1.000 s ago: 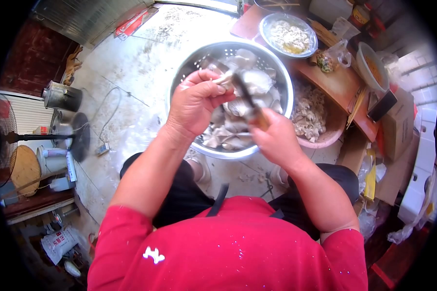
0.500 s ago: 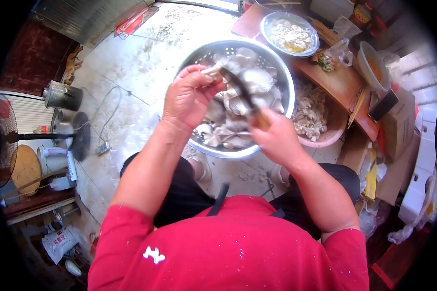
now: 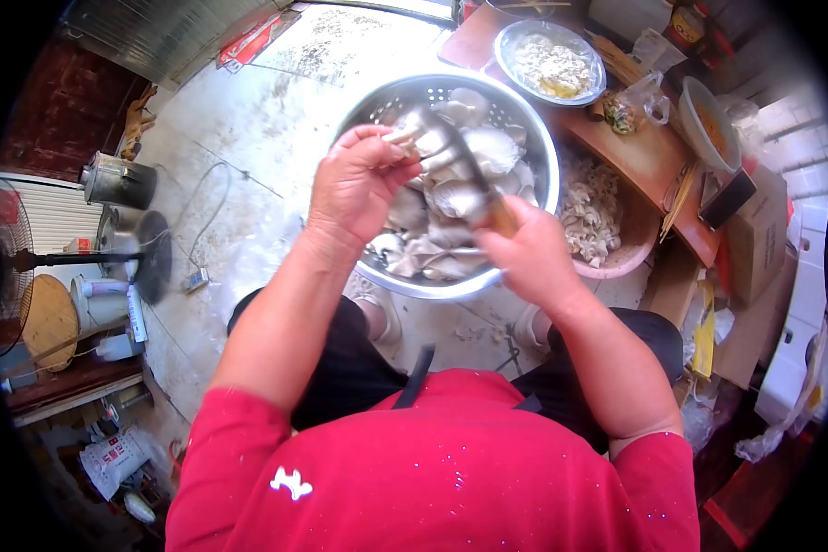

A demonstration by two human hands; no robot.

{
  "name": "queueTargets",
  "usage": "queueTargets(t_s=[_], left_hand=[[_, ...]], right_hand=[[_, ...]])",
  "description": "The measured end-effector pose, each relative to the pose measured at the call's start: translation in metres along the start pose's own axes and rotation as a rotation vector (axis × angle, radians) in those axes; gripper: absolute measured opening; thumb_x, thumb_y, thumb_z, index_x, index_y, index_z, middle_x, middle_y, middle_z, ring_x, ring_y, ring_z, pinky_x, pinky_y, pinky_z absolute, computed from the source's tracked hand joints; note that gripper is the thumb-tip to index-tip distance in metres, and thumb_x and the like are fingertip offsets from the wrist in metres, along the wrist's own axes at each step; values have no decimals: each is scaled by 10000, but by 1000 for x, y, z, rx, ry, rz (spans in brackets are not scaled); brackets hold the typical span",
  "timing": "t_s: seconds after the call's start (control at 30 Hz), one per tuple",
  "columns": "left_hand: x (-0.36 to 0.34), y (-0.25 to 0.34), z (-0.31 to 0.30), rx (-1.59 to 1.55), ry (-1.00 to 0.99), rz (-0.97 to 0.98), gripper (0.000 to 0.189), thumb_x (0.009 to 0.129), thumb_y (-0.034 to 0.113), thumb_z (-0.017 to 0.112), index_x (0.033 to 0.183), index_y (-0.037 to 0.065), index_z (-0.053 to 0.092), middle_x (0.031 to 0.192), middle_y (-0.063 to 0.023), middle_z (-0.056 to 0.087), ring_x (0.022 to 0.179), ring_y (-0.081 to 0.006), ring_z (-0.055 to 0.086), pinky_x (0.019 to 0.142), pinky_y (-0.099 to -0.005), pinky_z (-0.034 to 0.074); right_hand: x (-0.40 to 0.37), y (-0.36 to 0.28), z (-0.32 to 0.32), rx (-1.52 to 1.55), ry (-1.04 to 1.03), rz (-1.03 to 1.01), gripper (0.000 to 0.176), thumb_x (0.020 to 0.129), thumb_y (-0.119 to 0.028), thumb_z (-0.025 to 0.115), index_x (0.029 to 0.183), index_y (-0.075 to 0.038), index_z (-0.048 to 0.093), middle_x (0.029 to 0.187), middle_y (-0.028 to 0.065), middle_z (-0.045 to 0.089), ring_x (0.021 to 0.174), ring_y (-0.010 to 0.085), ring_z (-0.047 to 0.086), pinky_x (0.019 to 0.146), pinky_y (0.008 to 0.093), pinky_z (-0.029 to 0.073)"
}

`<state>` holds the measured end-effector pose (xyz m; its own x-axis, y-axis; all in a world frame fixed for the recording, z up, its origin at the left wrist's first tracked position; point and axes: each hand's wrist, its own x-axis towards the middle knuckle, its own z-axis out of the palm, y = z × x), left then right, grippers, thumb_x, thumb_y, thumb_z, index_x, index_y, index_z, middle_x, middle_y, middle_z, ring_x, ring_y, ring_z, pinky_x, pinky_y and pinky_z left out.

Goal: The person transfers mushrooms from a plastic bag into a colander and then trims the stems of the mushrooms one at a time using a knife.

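Steel colander [image 3: 382, 103] is the thing to orient by, since everything happens right over it. Progress-wise I'd call it somewhere in the middle. The pink basin [image 3: 616, 267] touching the colander's right side has a decent heap of pale pieces [image 3: 589, 207] in it, so a good batch looks done. The colander itself is loaded with a pile [image 3: 492, 147] of whole grey caps, so there's plenty left to get through.

Left hand [image 3: 354, 189] is above the colander's left half, fingers pinched shut on one mushroom [image 3: 412, 138] by its pale stem, with the stem end poking toward the colander's centre. Right hand [image 3: 529, 258] sits over the near right rim, fist clenched round the wooden handle of a knife [image 3: 465, 170]. The dark blade runs up and left across the colander's middle and meets the mushroom just beside the left fingertips. It looks like it's touching the stem, though I can't swear whether it's biting in or only resting there. So the mushroom is up in the air above the pile, clamped in the left hand with the blade right at it, not lying in the colander.
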<state>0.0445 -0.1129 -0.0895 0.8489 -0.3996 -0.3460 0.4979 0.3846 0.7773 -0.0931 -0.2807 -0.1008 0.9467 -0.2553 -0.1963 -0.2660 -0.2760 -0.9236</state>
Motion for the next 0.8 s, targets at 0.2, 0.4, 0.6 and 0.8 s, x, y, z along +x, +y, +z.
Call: queueTargets(t_s=[0.2,0.4,0.6,0.8], left_hand=[[4,-3,1,38,33,27,264,777,-42,599,1020,29,527,957,-130,624,832,-216,641,747,-348,562],[-7,-30,53,276,-193,-42,435,830,79,646,1227,-38,510,1069,-139,614,908,-177,626,845,-299,514],[3,-85,98,46,-539,-127,462,856,103,525,1301,-7,467,1114,-68,582,962,-121,582,865,-249,462],[-7,-49,90,106,-293,-5,315,793,23,597,1106,-8,583,1035,-84,634,923,-165,621,831,-290,501]], right_hand=[[-1,-6,-9,253,41,-26,122,831,-90,633,933,-26,614,782,-4,617,692,54,546,634,233,459],[-18,-26,-22,429,120,-102,100,843,-45,643,938,-35,611,772,-39,587,684,23,514,613,197,423],[-29,-23,-39,441,175,-332,132,847,13,633,963,-34,595,818,-33,580,705,22,495,636,184,404],[-27,-28,-39,386,163,-281,134,848,15,639,966,-33,596,821,-31,571,698,23,486,617,177,391]])
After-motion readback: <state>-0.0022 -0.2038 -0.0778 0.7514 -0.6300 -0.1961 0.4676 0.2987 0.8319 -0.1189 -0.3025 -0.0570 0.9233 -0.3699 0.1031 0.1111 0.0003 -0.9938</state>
